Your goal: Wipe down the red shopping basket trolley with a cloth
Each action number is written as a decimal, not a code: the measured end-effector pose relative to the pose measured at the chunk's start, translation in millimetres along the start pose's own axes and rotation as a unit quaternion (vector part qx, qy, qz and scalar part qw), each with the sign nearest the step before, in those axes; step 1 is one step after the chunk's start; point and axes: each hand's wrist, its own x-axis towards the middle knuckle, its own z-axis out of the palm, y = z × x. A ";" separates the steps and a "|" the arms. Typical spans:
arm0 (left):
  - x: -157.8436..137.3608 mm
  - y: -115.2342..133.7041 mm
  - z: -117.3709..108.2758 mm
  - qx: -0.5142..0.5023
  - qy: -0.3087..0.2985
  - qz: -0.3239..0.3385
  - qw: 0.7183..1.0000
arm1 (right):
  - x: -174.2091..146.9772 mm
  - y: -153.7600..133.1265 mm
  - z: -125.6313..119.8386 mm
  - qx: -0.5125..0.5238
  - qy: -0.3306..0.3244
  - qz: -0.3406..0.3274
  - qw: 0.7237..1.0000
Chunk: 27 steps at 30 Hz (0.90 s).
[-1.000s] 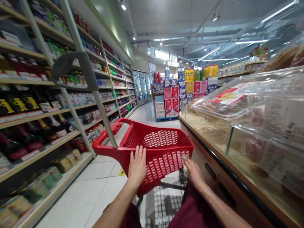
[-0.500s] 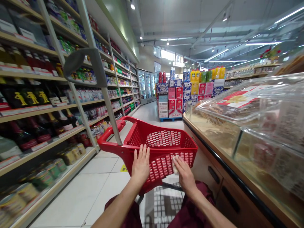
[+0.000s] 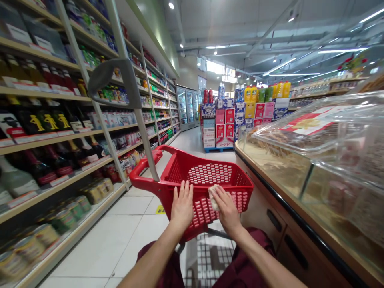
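Note:
A red plastic shopping cart basket (image 3: 207, 182) with perforated walls stands right in front of me. My left hand (image 3: 182, 205) lies on its near side below the rim, fingers stretched out and nothing in them. Farther right along the same side, my right hand (image 3: 227, 208) presses a crumpled white cloth (image 3: 213, 197) against the wall near the rim. The palm side and part of the cloth are hidden under the fingers. A grey metal pole (image 3: 146, 142) with a grey plastic loop handle (image 3: 132, 86) rises at the cart's left end.
Shelves (image 3: 69, 176) of bottles and cans line the left. On the right stands a glass-sided counter (image 3: 303, 182) with clear plastic packages (image 3: 318, 128). Stacked drink boxes (image 3: 225, 130) on a blue pallet stand ahead, with glass-door coolers (image 3: 187, 106) beyond. Pale floor tiles (image 3: 126, 236) run between.
My right hand has slid the cloth left and slightly up along the basket's side. My left hand stays at its place on the basket. The whole view has shifted a little.

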 end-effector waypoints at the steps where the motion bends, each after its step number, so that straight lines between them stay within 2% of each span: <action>1: -0.3 0.1 -0.8 -0.001 -0.001 0.000 1.000 | 4.3 -1.5 1.4 0.002 0.002 -0.001 1.000; 3: -1.2 0.1 -2.5 -0.003 -0.007 0.003 1.000 | -0.7 -0.1 10.0 0.001 -0.016 -0.005 1.000; 6: -2.5 -0.4 -3.3 -0.007 -0.011 0.008 1.000 | -26.8 4.6 24.0 -0.005 -0.065 -0.012 0.998; 8: -2.6 -0.6 -2.7 -0.009 -0.009 0.008 1.000 | -34.6 2.9 23.4 0.000 -0.075 -0.018 0.997; 12: -1.8 -1.2 -2.1 -0.014 0.000 0.008 1.000 | -6.7 -11.0 8.3 0.026 -0.019 -0.027 0.999; 14: -1.9 -2.0 -2.9 -0.017 0.002 0.011 1.000 | 5.5 -15.1 8.4 0.023 -0.006 -0.016 1.000; 17: -3.0 -3.4 -4.7 -0.018 -0.002 0.018 1.000 | -3.5 -15.0 19.4 0.008 -0.033 -0.014 0.999; 20: -3.7 -3.5 -4.4 -0.013 0.000 0.018 1.000 | -18.2 -16.2 23.9 -0.005 -0.048 -0.044 0.998; 22: -3.6 -3.6 -3.4 -0.014 0.012 0.015 1.000 | -11.1 -21.2 16.9 -0.010 -0.028 -0.056 0.998; 25: -4.3 -7.6 -3.7 -0.027 0.048 0.024 0.998 | 16.4 -29.9 5.9 -0.014 0.018 -0.062 0.998; 27: -7.0 -14.7 -6.6 -0.036 0.079 0.024 0.996 | 24.1 -31.9 7.8 -0.022 0.019 -0.064 0.998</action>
